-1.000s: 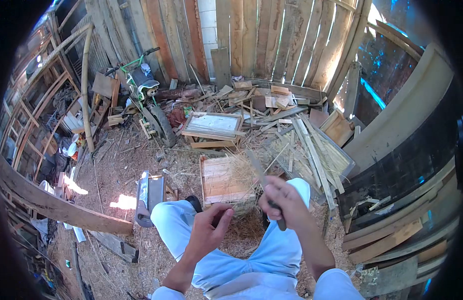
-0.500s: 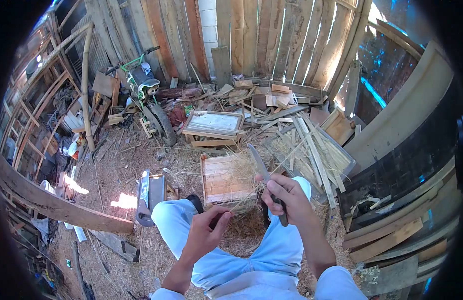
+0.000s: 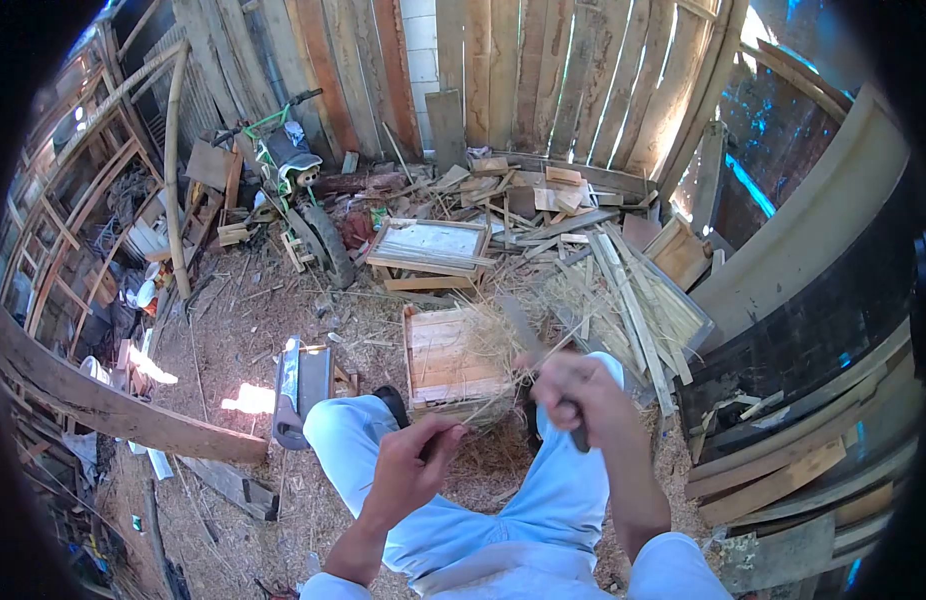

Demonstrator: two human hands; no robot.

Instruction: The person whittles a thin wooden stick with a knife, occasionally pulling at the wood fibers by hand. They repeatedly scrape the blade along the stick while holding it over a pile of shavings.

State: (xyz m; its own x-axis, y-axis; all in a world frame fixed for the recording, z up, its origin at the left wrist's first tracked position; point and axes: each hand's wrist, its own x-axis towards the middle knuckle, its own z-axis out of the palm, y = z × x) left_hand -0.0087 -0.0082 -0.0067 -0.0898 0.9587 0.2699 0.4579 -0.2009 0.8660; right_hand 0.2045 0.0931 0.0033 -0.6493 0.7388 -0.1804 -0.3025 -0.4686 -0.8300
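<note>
My right hand (image 3: 586, 395) is wrapped around the handle of a knife (image 3: 520, 328), whose blurred blade points up and away over my right knee. The thumb and fingertips of my left hand (image 3: 418, 462) pinch one end of a thin pale strip (image 3: 486, 408), possibly bamboo or wood. The strip slants up to the right toward my right hand; its far end is hard to make out. Just beyond my hands, a shallow wooden box (image 3: 453, 352) lies on the ground, with fine straw-like shavings (image 3: 488, 335) over its right side.
A second wooden frame (image 3: 430, 243) with a whitish panel lies farther off, before a heap of wood scraps (image 3: 543, 195). Long slats (image 3: 628, 300) lean at the right. A small green motorbike (image 3: 291, 165) stands back left, and a grey metal object (image 3: 303, 390) sits by my left knee.
My right hand and the knife are now motion-blurred, with the hand shifted slightly right and the blade a little lower. My left hand stays nearly in place, still pinching the strip.
</note>
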